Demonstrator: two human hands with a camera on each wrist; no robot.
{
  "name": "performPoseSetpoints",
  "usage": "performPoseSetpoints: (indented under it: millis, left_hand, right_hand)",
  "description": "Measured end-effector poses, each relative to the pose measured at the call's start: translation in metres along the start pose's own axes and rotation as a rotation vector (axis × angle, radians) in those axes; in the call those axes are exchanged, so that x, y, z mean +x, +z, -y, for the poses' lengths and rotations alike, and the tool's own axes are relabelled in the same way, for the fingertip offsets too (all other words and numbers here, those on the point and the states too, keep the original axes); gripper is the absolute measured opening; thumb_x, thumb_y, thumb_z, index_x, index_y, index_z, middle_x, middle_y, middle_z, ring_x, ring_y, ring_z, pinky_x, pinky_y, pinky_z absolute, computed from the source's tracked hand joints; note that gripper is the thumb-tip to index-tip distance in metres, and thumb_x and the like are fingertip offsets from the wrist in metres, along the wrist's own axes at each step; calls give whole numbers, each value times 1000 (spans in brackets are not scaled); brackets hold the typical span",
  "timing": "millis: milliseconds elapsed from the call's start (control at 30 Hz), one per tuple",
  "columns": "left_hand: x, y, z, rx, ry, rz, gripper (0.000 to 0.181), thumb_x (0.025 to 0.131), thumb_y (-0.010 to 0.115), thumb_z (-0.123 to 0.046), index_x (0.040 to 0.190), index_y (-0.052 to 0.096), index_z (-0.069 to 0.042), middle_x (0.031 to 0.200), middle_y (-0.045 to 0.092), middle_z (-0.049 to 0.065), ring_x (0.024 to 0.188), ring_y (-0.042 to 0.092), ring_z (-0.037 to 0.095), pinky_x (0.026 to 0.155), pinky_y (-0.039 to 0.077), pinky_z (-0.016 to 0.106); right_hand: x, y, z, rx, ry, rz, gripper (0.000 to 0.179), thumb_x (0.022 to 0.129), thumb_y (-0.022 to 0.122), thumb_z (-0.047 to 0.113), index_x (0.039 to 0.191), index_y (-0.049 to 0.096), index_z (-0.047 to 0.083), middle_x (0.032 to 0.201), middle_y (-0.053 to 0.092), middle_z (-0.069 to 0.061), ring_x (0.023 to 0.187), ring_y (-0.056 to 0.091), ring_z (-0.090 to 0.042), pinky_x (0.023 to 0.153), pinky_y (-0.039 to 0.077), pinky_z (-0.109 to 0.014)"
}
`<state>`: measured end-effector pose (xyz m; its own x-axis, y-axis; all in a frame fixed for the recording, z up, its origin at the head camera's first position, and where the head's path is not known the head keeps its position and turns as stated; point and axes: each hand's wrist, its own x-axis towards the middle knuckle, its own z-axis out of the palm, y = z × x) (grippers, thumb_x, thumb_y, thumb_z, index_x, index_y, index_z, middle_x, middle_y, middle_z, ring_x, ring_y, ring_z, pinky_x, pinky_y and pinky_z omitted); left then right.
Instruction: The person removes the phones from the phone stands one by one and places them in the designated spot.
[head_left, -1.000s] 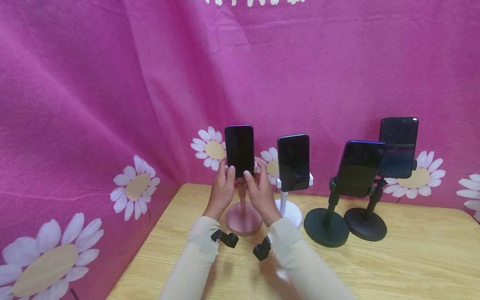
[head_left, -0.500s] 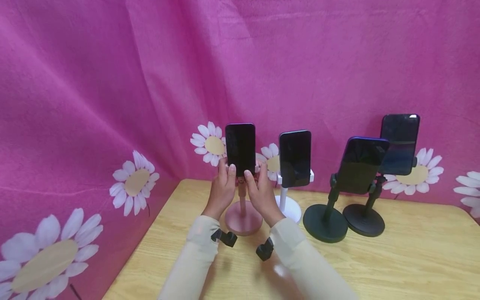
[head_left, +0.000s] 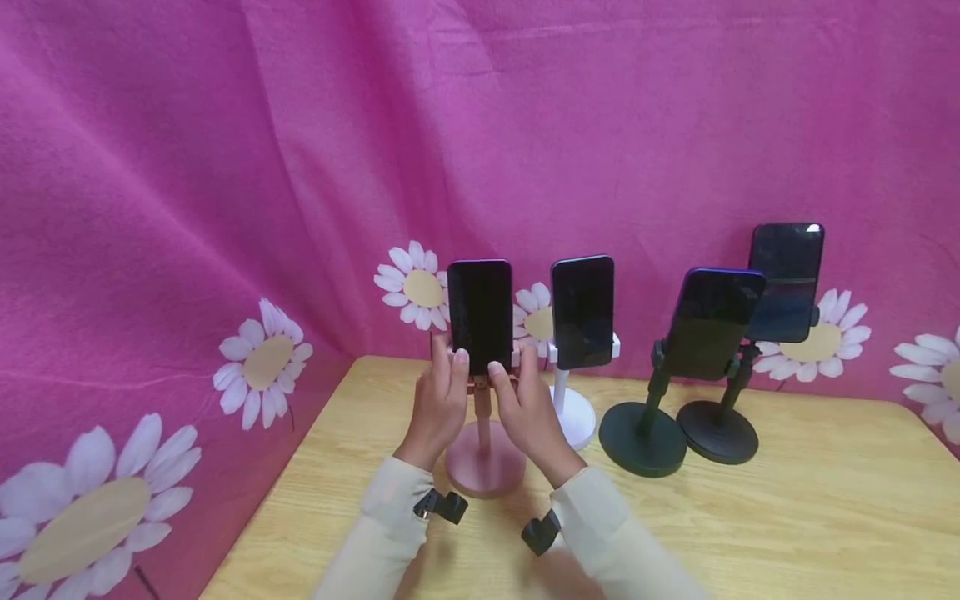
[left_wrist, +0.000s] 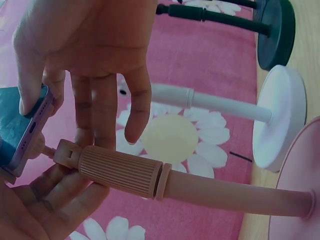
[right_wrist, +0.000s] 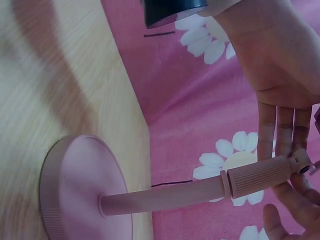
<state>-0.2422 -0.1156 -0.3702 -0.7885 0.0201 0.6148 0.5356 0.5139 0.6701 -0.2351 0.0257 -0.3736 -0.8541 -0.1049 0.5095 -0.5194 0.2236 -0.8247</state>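
Your left hand [head_left: 442, 404] and right hand [head_left: 531, 408] pinch the smartphone [head_left: 480, 312] low between thumbs and partly hidden fingers, probably to steady it atop the pink phone stand [head_left: 486, 471] towards the left edge of the tabletop [head_left: 817, 500].

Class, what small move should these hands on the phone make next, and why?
Probably ease the left hand and right hand slightly off the smartphone: it appears seated upright in the pink phone stand, and the neighbouring smartphone sits untouched in the white phone stand.
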Motion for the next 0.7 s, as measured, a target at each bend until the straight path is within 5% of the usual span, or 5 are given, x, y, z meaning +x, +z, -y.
performPoseSetpoints:
  millis: [233, 700]
  left_hand:
    - [-17, 4, -13, -15, 34, 2, 28, 104, 36, -29, 125, 39, -11, 81, 57, 3, 78, 60, 17, 66, 53, 31]
    - [-48, 17, -43, 26, 200, -59, 21, 99, 42, -17, 116, 45, -5, 68, 55, -2, 61, 54, 10, 54, 45, 22]
  right_hand:
    - [-18, -13, 9, -17, -8, 17, 33, 100, 51, 27, 127, 37, 14, 116, 60, -9, 112, 62, -23, 93, 49, -42]
    - [-62, -43, 27, -45, -50, 17, 25, 100, 50, 17, 122, 40, 9, 111, 63, -6, 105, 64, -15, 91, 51, -35]
